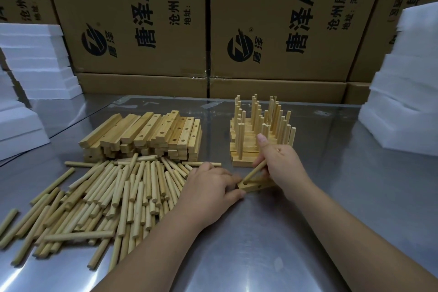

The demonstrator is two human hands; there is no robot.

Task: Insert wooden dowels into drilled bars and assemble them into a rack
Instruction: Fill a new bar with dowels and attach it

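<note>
A drilled wooden bar (254,186) lies on the metal table (272,232) between my hands. My left hand (209,187) grips its near-left end. My right hand (283,165) pinches a wooden dowel (254,171) that slants down, its lower tip at a hole in the bar. A heap of loose dowels (99,199) spreads out on the left. Behind the heap stands a stack of drilled bars (147,135). A stack of finished bars with upright dowels (258,130) stands just beyond my right hand.
Large printed cardboard boxes (272,19) form a wall along the table's far edge. White foam blocks are piled at the left (33,59) and at the right (407,83). Bare steel shows at the front right.
</note>
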